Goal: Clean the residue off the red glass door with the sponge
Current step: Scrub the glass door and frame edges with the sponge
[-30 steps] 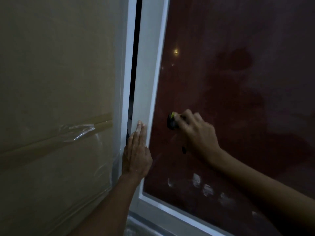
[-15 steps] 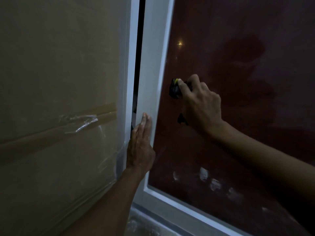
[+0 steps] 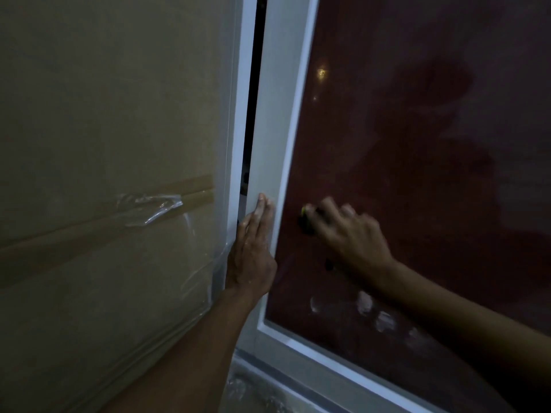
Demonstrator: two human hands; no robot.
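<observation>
Right hand (image 3: 354, 236) grips sponge (image 3: 307, 217) against the red glass (image 3: 402, 144) near its left edge; left hand (image 3: 253, 254) rests flat-fingered on the white frame (image 3: 277, 114).

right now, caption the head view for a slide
Right hand scrubs the red glass with a sponge; left hand steadies the white frame.

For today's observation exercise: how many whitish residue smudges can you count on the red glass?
4 clear ones, in a row low on the red glass: at and. The right arm may hide more.
</observation>
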